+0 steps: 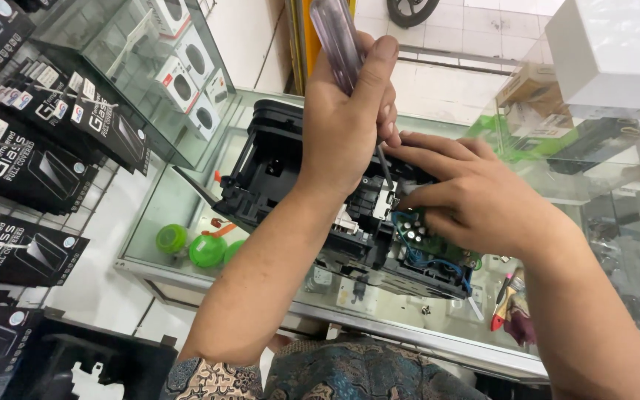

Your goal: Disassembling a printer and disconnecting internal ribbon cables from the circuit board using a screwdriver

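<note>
My left hand [346, 118] is closed around a screwdriver with a clear handle [332, 37], its thin shaft pointing down into an opened black device chassis [275, 174] on a glass counter. My right hand [475, 196] rests on the chassis beside the shaft, its fingers pressing on a green circuit board [427, 241] with blue wires. The screwdriver tip is hidden between the two hands.
Green round caps [205, 248] lie on the glass counter [179, 204] left of the chassis. A small red-handled tool [501, 307] lies at the right. Black packaged goods [24, 155] hang at the left, a glass showcase [142, 67] stands behind, a white box [616, 52] upper right.
</note>
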